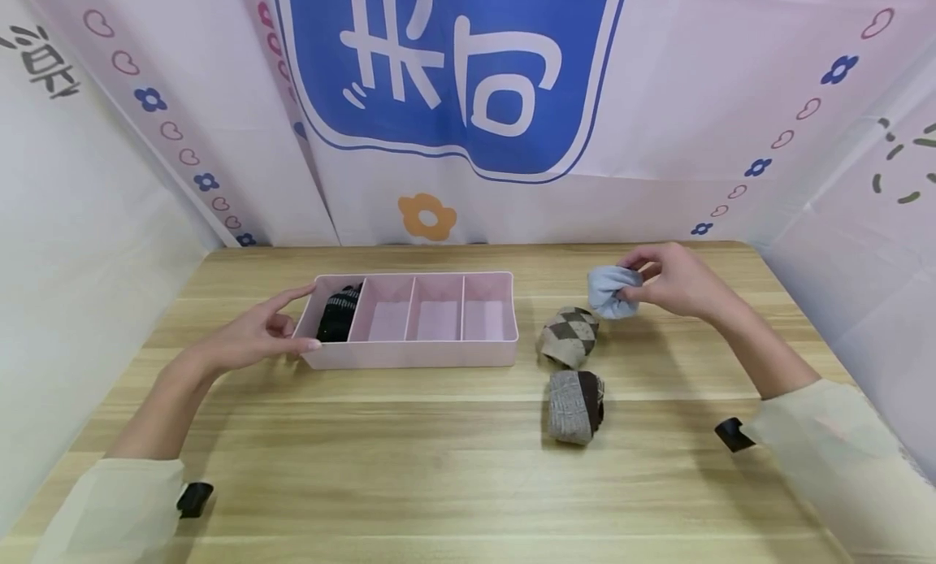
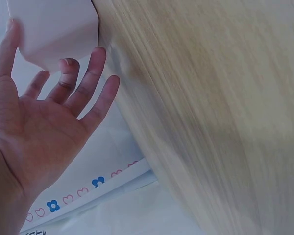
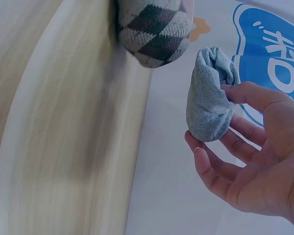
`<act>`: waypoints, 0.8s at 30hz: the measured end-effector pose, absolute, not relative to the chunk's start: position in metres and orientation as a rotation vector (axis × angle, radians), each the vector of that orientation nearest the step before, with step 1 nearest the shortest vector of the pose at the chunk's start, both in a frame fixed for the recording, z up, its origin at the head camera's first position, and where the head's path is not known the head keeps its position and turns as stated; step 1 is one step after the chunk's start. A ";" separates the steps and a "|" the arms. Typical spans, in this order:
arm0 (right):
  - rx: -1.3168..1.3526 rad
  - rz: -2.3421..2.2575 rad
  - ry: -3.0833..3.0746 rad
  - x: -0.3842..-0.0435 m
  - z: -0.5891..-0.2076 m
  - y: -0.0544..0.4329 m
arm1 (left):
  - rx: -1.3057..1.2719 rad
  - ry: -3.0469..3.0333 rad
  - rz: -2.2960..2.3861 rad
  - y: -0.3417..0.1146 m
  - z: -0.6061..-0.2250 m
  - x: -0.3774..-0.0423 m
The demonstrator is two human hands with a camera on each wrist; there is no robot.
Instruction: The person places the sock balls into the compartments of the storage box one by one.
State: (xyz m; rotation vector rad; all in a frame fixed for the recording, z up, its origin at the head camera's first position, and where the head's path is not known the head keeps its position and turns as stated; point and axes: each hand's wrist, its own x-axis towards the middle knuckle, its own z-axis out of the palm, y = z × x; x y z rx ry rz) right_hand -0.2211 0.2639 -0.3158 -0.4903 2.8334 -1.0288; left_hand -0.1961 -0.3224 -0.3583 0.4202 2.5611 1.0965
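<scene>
A pale pink divided box [image 1: 417,354] lies on the table, with a black patterned rolled sock [image 1: 340,314] in its leftmost compartment. At the box's left end, my left hand [image 1: 252,334] holds it between thumb and forefinger; the other fingers are loosely bent in the left wrist view. My right hand [image 1: 676,281] pinches a light blue rolled sock [image 3: 208,98] between thumb and fingers, right of the box. Near it on the table sit an argyle rolled sock [image 1: 569,336] and a grey and dark brown rolled sock [image 1: 576,407].
The wooden table [image 1: 409,466] meets a printed cloth backdrop [image 1: 658,141] at its far edge. White cloth walls rise at both sides. Three other compartments of the box show bare pink floors.
</scene>
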 end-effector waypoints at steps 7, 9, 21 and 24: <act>-0.501 -1.028 2.833 -0.221 -0.312 0.253 | 0.424 2.544 1.097 -0.323 -0.358 -0.196; -0.505 -1.032 2.833 -0.221 -0.312 0.250 | 0.422 2.540 1.101 -0.323 -0.357 -0.196; -0.540 -1.093 2.787 -0.223 -0.310 0.230 | 0.422 2.543 1.100 -0.324 -0.357 -0.196; -0.550 -1.112 2.778 -0.225 -0.309 0.226 | 0.426 2.538 1.108 -0.323 -0.359 -0.197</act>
